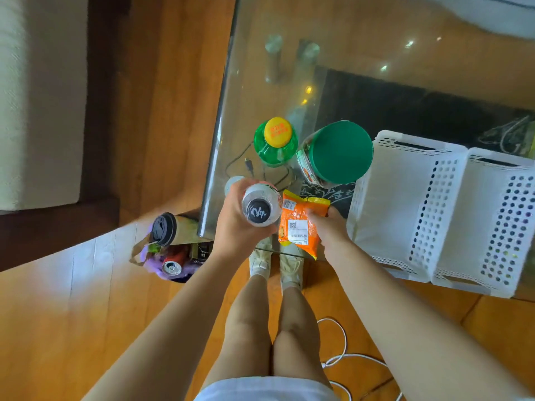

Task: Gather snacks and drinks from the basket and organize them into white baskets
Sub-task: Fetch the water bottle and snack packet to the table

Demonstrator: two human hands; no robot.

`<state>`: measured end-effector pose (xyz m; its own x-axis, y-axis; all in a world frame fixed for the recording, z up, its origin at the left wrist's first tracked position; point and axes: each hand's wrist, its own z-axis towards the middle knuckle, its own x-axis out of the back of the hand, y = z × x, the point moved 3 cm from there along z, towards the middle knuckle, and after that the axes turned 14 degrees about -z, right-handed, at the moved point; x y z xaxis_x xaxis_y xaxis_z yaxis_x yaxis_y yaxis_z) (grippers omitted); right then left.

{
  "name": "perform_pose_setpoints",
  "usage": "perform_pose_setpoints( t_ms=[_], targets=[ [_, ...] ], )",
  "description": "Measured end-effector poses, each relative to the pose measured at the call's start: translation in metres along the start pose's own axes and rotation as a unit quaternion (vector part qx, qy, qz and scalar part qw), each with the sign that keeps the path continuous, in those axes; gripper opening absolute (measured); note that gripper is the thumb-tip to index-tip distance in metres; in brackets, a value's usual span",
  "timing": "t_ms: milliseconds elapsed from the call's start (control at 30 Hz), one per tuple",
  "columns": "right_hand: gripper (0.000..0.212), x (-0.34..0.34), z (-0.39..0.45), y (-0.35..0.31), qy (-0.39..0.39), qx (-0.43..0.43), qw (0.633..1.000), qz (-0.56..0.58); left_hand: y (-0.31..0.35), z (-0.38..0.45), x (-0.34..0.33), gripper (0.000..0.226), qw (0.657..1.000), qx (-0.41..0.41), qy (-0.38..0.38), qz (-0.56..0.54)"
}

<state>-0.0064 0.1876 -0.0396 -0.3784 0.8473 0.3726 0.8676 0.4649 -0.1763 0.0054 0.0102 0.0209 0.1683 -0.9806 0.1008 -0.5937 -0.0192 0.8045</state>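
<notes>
Snacks and drinks: 2 in hand, more below. Left hand (231, 224) is wrapped round an upright bottle with a black cap (258, 211), held by the body so it stays vertical and can go down base first. Right hand (330, 227) pinches an orange snack packet (298, 224) by its edge; packet hangs slack, label side up. Both are carried over the near corner of the glass tabletop (362, 39).

2 white baskets (405, 204) lie side by side on the tabletop, just right of the right hand; nothing visible inside either. Likely one for drinks, one for snacks, hence one kind of item per hand.

Green bottle with yellow cap (276, 140) and green-lidded jar (335, 153) stand upright and close together on the tabletop, beside the baskets, not in them. Probably staged for sorting.

On the floor, left of the feet: the source container (170, 259), looks like a bag, holding a black-lidded cup (164, 228), a can (171, 267) and other items, blurred. Judgement: early stage; most items unsorted.
</notes>
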Motion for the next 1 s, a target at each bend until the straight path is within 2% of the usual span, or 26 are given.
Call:
perform_pose_setpoints(
  t_ms=[100, 233, 367, 433, 500, 567, 667, 700, 833, 1000],
  targets=[
    [0.04, 0.001, -0.003, 0.0, -0.004, -0.003, 0.999, 0.033, 0.001, -0.001, -0.002, 0.077, 1.0, -0.003, 0.003, -0.004],
    [0.069, 0.006, -0.008, 0.001, -0.015, 0.004, 0.996, 0.086, -0.002, 0.001, -0.002, 0.115, 1.0, -0.001, 0.003, -0.009],
    [0.072, 0.017, -0.022, 0.007, -0.038, 0.003, 0.993, 0.108, -0.003, 0.0, -0.001, 0.138, 1.0, 0.023, 0.013, -0.002],
    [0.067, 0.022, -0.034, 0.009, -0.064, 0.001, 0.991, 0.117, -0.002, -0.004, 0.003, 0.142, 0.998, 0.046, 0.029, 0.017],
    [0.055, 0.029, -0.048, 0.011, -0.094, 0.008, 0.99, 0.109, 0.001, -0.013, 0.008, 0.128, 0.997, 0.068, 0.037, -0.003],
    [0.044, 0.037, -0.065, 0.016, -0.117, 0.025, 0.989, 0.088, 0.007, -0.032, 0.016, 0.096, 0.994, 0.078, 0.05, -0.048],
    [0.038, 0.05, -0.092, 0.027, -0.132, 0.039, 0.989, 0.059, 0.014, -0.065, 0.029, 0.052, 0.986, 0.128, 0.095, -0.046],
    [0.035, 0.055, -0.102, 0.032, -0.131, 0.044, 0.99, 0.043, 0.013, -0.078, 0.034, 0.044, 0.982, 0.146, 0.111, -0.049],
    [0.028, 0.07, -0.137, 0.054, -0.108, 0.062, 0.992, -0.016, 0.005, -0.136, 0.051, 0.043, 0.959, 0.203, 0.16, -0.112],
    [0.027, 0.072, -0.176, 0.077, -0.105, 0.065, 0.988, -0.095, -0.015, -0.228, 0.067, 0.031, 0.923, 0.236, 0.229, -0.201]
  ],
)
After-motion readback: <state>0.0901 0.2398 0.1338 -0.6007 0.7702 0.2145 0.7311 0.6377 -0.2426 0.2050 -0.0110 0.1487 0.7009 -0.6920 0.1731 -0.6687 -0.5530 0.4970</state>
